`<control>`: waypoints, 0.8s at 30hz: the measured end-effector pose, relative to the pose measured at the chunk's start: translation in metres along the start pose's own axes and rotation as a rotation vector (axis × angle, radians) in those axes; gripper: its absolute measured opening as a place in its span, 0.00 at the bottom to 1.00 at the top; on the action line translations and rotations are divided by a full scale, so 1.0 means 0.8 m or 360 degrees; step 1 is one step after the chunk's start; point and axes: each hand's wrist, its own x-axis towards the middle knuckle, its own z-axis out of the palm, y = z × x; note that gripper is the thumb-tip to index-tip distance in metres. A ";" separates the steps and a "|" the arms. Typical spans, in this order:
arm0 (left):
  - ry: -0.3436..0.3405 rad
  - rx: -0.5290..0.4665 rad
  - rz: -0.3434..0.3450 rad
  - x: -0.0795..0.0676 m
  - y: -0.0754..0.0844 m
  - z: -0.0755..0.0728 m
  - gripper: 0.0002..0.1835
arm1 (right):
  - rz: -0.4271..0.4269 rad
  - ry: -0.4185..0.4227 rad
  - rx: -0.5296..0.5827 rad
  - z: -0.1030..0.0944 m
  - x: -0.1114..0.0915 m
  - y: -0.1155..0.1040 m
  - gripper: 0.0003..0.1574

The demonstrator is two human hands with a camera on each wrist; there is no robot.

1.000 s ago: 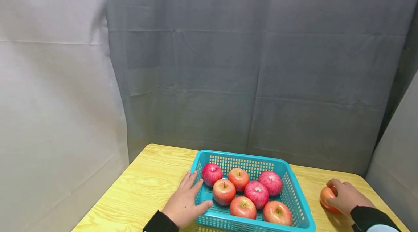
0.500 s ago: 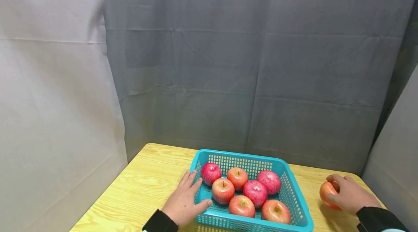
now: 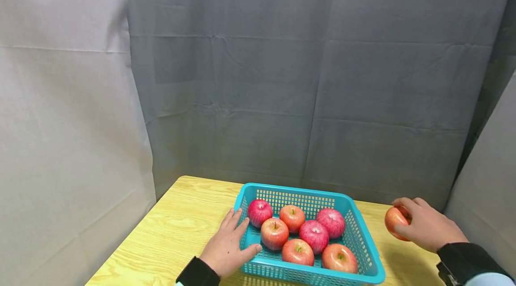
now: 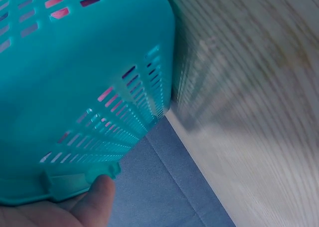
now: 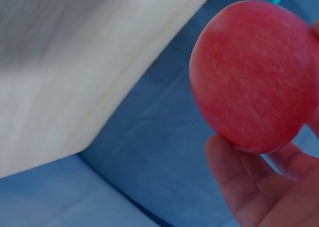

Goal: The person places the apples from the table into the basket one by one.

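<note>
My right hand (image 3: 431, 228) grips a red-orange apple (image 3: 393, 222) above the table, to the right of the basket. Thumb and fingers sit on opposite sides of this apple in the right wrist view, where its smooth red skin fills much of the frame. A turquoise plastic basket (image 3: 299, 190) with slotted walls holds several apples, some orange-red like this apple (image 3: 274, 233), others deep pink like this apple (image 3: 314, 236). With fingers spread and fairly straight, my left hand (image 3: 230, 249) rests on the basket's left rim. The left wrist view shows a fingertip (image 4: 101, 187) touching that rim.
The basket stands on a yellow wood-grain table (image 3: 161, 236), whose rounded far corners show. Behind the table hangs a grey cloth (image 3: 242, 75). Pale cloth (image 3: 68, 120) hangs at the left, and another pale cloth panel (image 3: 493, 178) is close to the right arm.
My right hand has lifted the apple off the table and brought it slightly left and farther back. My left hand stays at the basket rim. The head view has shifted very slightly.
</note>
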 end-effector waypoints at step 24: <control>0.0010 -0.0009 -0.0003 -0.002 0.002 -0.001 0.48 | -0.0465 0.0132 0.0014 -0.017 0.003 -0.155 0.35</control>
